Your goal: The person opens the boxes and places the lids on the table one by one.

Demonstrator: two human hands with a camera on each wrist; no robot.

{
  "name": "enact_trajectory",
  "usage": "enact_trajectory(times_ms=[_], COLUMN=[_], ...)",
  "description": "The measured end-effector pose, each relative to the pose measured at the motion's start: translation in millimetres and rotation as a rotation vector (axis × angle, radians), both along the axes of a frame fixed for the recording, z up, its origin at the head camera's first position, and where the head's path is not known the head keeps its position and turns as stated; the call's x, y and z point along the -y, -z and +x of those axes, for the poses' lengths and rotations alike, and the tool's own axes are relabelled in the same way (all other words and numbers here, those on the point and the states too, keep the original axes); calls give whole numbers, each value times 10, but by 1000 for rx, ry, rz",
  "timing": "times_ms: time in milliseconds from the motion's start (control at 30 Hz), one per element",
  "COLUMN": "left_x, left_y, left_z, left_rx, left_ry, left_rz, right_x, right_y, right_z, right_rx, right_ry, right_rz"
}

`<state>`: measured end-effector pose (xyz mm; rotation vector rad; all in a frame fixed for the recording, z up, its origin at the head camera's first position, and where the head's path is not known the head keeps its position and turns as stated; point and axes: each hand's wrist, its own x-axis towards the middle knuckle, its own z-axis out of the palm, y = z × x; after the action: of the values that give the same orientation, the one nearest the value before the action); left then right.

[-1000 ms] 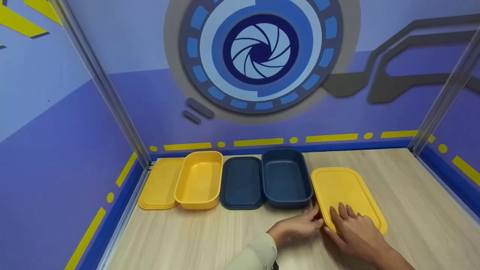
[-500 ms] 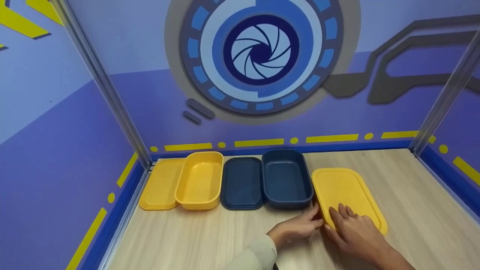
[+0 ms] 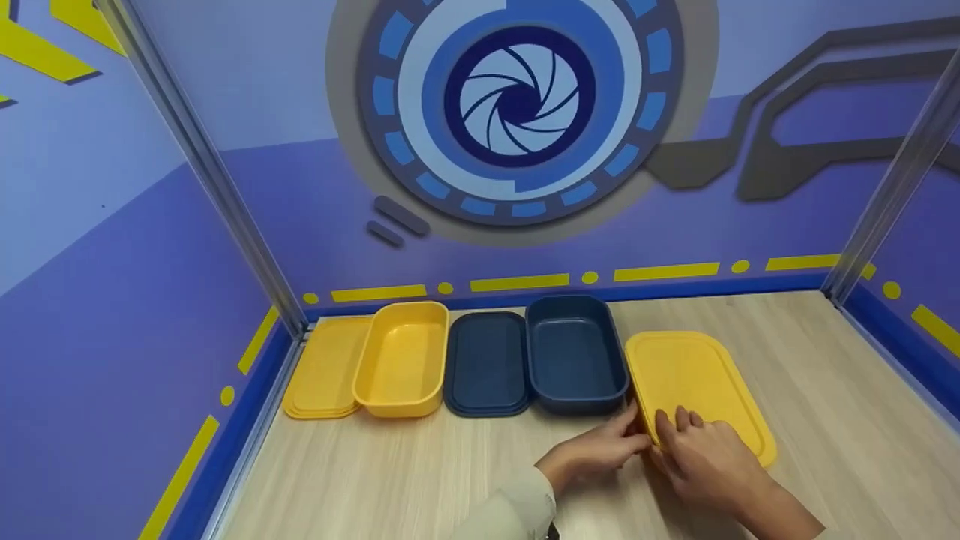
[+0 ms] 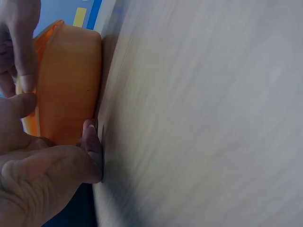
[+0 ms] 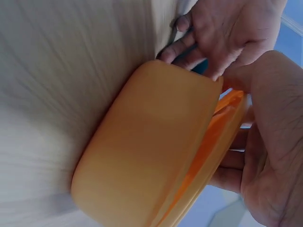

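Observation:
At the right of the table stands a yellow lunch box [image 5: 142, 137] with a yellow lid [image 3: 682, 367] over it. In the right wrist view the lid tilts away from the rim, leaving a wedge-shaped gap along the near end. My right hand [image 3: 712, 461] grips the lid's near edge, fingers bent on its top and thumb at the rim. My left hand [image 3: 596, 454] holds the box's near left corner, its thumb up by the rim and its other fingers low along the wall, as the left wrist view shows. The inside of the box is mostly hidden.
Left of the box, a dark blue open box [image 3: 576, 360], a dark blue lid [image 3: 487, 364], a yellow open box [image 3: 403, 360] and another yellow lid [image 3: 326, 367] stand in a row. A patterned back wall [image 3: 300, 202] and side panels enclose the wooden table [image 3: 375, 472].
The right hand's fingers have drawn in and bent more on the lid, with the knuckles higher. The left hand has stayed at the corner. The other boxes and lids have not moved.

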<state>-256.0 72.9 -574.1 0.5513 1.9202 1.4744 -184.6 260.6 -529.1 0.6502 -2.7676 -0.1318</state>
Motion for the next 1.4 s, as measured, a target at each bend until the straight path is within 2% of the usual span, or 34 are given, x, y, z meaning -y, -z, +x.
enact_trajectory(times_ms=[133,367,700,1100,1400], left_x=[-25,-34,-36,-41,-15], left_y=[-24,-44,-29,-41,-43], left_z=[-3,3,9,30,23], left_rx=[-7,10,-36,-27,-77], left_ry=[-9,-20,6,-10,-11], left_rz=[-10,-27,-48,-71,-103], right_x=[-4,47,93,98,120], right_y=[-48,-91,-7,-46,-14], right_z=[0,16,73,101,84], right_rx=[-5,71,-9,17,-18], right_ry=[6,49,41,91,73], right_rz=[-10,-5,8,18,19])
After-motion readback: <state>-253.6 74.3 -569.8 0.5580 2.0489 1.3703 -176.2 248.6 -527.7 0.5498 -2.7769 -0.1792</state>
